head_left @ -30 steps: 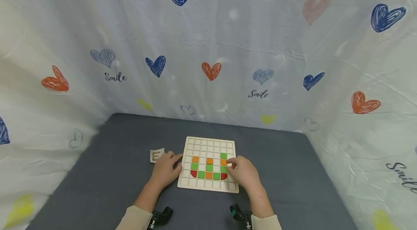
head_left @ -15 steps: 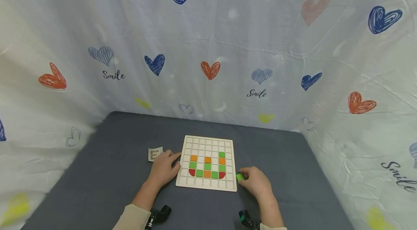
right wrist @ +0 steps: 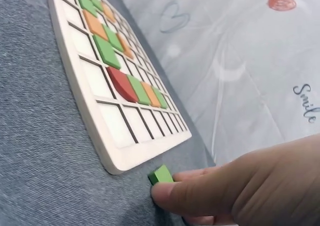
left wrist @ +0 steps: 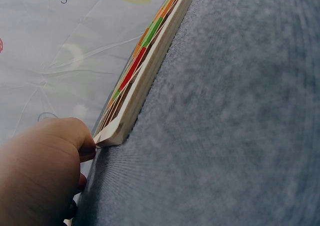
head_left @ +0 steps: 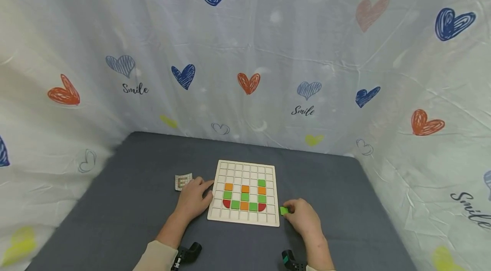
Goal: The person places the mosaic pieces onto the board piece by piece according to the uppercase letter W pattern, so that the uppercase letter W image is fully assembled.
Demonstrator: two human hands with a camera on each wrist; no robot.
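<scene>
A pale wooden grid board (head_left: pixel 243 217) lies on the table with green, orange and red tiles set in its squares. My left hand (head_left: pixel 193 197) rests at the board's left edge, its extended index finger against the side. In the left wrist view the thumb of that left hand (left wrist: pixel 47 168) reaches the near corner of the board (left wrist: pixel 137 98). Just right of the board, my right hand (head_left: pixel 305 218) pinches a small green square tile (head_left: pixel 284 210) between thumb and fingers. The right wrist view shows this green tile (right wrist: pixel 161 175) close to the board's corner, partly covered by the thumb.
A small printed pattern card (head_left: pixel 182 181) lies left of the board, partly behind my left hand. Dark grey cloth (head_left: pixel 153 164) covers the table. A white curtain with hearts (head_left: pixel 245 49) hangs along the back and sides.
My right hand has moved from over the board's right column to the table on its right, where it now pinches a green tile. The left hand stays at the board's edge.
</scene>
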